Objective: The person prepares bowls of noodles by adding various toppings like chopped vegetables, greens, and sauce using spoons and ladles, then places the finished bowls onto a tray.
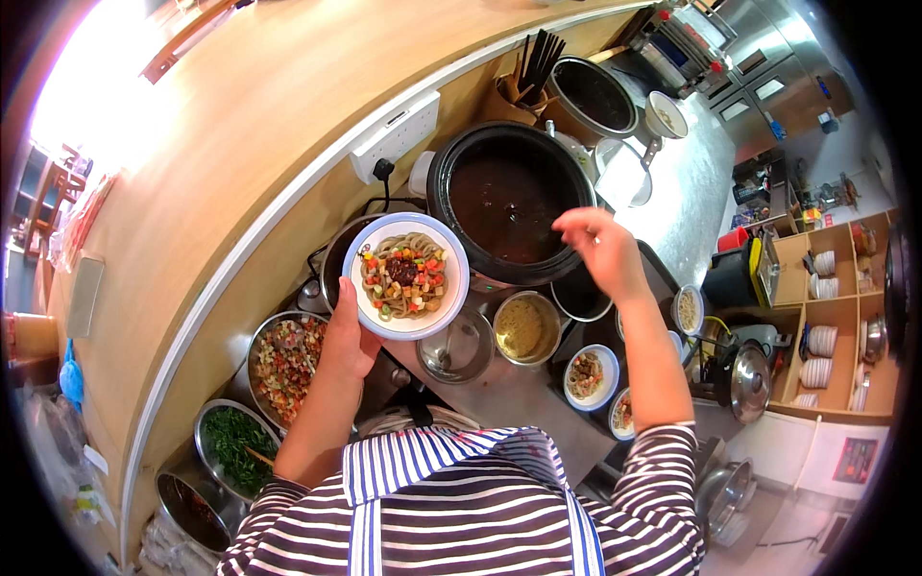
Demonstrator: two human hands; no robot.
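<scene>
My left hand (349,327) holds a white bowl with a blue rim (457,284) by its lower left edge, thumb over the rim. In it lie thick brownish noodles (414,245), topped with diced vegetables and a dark sauce dollop (403,271) in the middle. My right hand (601,248) hovers by the right rim of a black electric cooking pot (439,194) of dark brown liquid. Its fingers are loosely bent and slightly blurred, with nothing visible in them. Below the held bowl are a steel pot of yellowish contents (528,327) and a clear bowl (455,363).
At left stand steel bowls of diced toppings (284,374) and chopped greens (234,446), and a pot of dark sauce (191,504). Filled noodle bowls (591,378) sit at right. Beyond the cooker are black chopsticks (540,65) and another pot (594,97). A raised wooden counter (288,93) borders the left.
</scene>
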